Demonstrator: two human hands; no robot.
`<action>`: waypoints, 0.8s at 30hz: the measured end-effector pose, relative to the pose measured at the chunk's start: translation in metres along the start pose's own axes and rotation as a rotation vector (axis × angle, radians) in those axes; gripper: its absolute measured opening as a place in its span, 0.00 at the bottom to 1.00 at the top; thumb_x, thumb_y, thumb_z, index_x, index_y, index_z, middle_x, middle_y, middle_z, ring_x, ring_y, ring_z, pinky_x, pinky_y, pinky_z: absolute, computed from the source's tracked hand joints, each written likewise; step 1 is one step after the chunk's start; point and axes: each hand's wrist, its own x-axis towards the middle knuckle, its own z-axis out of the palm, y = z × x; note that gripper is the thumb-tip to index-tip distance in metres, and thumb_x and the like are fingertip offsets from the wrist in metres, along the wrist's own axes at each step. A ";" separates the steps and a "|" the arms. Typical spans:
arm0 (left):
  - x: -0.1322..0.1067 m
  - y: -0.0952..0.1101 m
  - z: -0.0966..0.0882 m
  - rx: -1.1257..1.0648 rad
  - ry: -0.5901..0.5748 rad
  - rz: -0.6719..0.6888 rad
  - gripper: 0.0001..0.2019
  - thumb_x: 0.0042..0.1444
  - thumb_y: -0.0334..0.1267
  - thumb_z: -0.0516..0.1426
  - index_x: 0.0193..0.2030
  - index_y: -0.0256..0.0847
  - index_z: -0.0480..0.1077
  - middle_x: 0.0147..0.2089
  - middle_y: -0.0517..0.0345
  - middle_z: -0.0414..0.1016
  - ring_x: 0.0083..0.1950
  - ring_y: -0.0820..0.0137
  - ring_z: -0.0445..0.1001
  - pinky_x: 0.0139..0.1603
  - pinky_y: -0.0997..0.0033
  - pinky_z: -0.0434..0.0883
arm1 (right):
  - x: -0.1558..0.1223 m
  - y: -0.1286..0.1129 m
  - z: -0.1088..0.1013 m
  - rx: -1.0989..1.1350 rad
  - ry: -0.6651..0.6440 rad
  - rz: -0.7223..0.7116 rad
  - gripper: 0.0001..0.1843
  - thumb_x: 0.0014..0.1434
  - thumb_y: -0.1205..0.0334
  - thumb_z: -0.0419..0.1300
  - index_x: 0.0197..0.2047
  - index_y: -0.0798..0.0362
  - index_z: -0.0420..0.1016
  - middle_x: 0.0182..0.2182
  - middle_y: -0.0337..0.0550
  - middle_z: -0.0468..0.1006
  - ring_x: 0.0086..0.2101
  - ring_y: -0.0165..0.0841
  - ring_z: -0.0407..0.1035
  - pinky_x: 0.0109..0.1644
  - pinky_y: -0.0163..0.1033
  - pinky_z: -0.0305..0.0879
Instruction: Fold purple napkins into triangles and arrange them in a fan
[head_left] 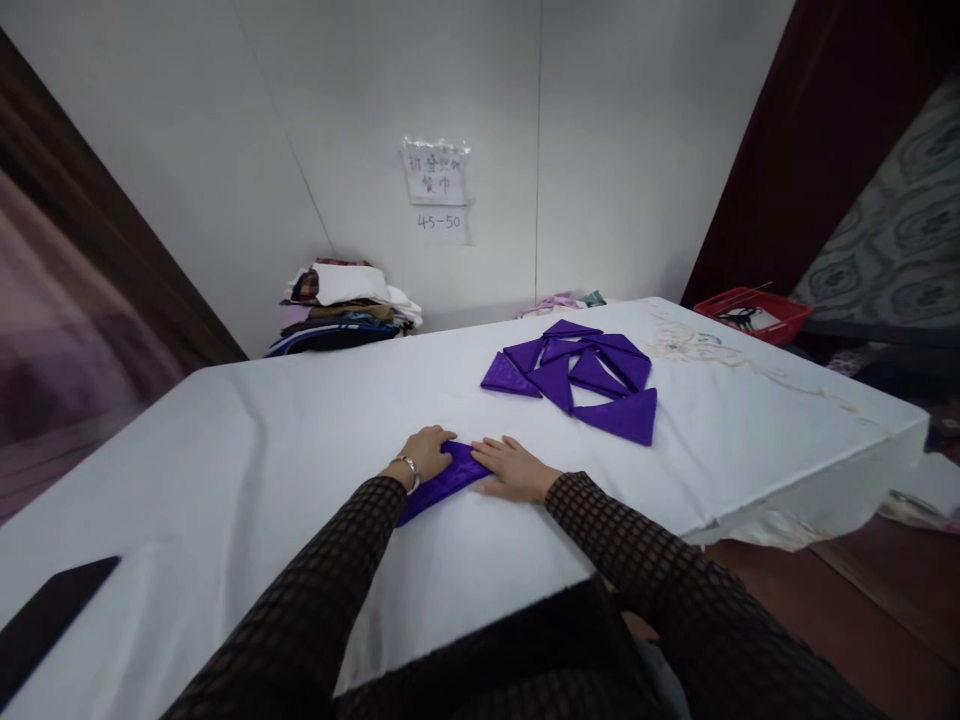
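A purple cloth (pixel 444 481), folded into a narrow strip, lies on the white-covered table (pixel 262 450) right in front of me. My left hand (pixel 426 453) rests on its far end with fingers curled down onto the fabric. My right hand (pixel 514 469) lies flat beside it, fingers stretched out and pressing the cloth's right edge. Further back on the table sit several purple cloths folded into triangles (pixel 577 378), laid close together and overlapping.
A pile of folded clothes (pixel 345 305) stands at the table's far edge by the wall. A red basket (pixel 752 313) sits off the far right corner. A paper note (pixel 437 190) hangs on the wall. A dark flat object (pixel 45 615) lies near left.
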 end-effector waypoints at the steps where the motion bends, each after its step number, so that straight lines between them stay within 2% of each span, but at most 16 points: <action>1: 0.001 0.000 -0.001 0.007 -0.002 -0.007 0.17 0.50 0.36 0.55 0.47 0.41 0.74 0.47 0.49 0.76 0.51 0.61 0.72 0.53 0.63 0.68 | 0.000 0.000 0.000 0.005 0.000 -0.001 0.37 0.62 0.41 0.48 0.67 0.53 0.51 0.66 0.51 0.51 0.64 0.45 0.45 0.65 0.56 0.39; 5: 0.002 0.001 0.000 0.026 0.021 -0.034 0.13 0.55 0.43 0.53 0.39 0.41 0.76 0.42 0.49 0.77 0.47 0.62 0.73 0.50 0.65 0.69 | 0.001 0.000 0.000 0.013 0.001 -0.005 0.36 0.63 0.41 0.47 0.67 0.52 0.51 0.66 0.51 0.52 0.64 0.45 0.45 0.64 0.58 0.39; 8: -0.008 0.005 0.008 0.035 0.074 -0.062 0.16 0.58 0.39 0.51 0.49 0.38 0.72 0.52 0.45 0.73 0.55 0.61 0.69 0.57 0.63 0.65 | 0.001 0.000 -0.001 -0.007 0.009 -0.015 0.37 0.63 0.41 0.47 0.67 0.54 0.51 0.66 0.52 0.53 0.64 0.44 0.46 0.64 0.57 0.39; 10: -0.019 0.008 0.015 0.036 0.108 -0.063 0.21 0.59 0.39 0.49 0.57 0.36 0.66 0.62 0.43 0.64 0.63 0.60 0.61 0.62 0.60 0.59 | 0.000 -0.001 0.000 -0.015 0.009 -0.016 0.37 0.63 0.41 0.47 0.67 0.54 0.51 0.66 0.52 0.53 0.64 0.44 0.45 0.65 0.56 0.39; 12: -0.033 0.011 0.022 0.026 0.107 -0.045 0.25 0.60 0.42 0.48 0.63 0.37 0.59 0.68 0.43 0.55 0.68 0.59 0.52 0.65 0.54 0.55 | 0.000 0.000 0.000 -0.016 0.000 -0.011 0.37 0.63 0.41 0.46 0.67 0.54 0.51 0.66 0.52 0.52 0.64 0.44 0.45 0.65 0.56 0.39; 16: -0.062 0.010 0.030 -0.010 0.021 -0.088 0.29 0.61 0.50 0.45 0.67 0.42 0.50 0.71 0.46 0.45 0.71 0.58 0.43 0.66 0.45 0.48 | -0.001 0.002 0.003 -0.028 -0.023 -0.004 0.36 0.63 0.42 0.47 0.68 0.53 0.50 0.66 0.51 0.52 0.64 0.44 0.44 0.65 0.57 0.38; 24: -0.103 -0.005 0.027 -0.027 -0.037 -0.320 0.28 0.64 0.50 0.39 0.68 0.41 0.47 0.72 0.47 0.43 0.72 0.61 0.41 0.67 0.43 0.41 | -0.004 0.007 0.007 -0.071 -0.061 -0.002 0.35 0.64 0.42 0.43 0.68 0.53 0.49 0.67 0.50 0.48 0.65 0.43 0.43 0.65 0.57 0.38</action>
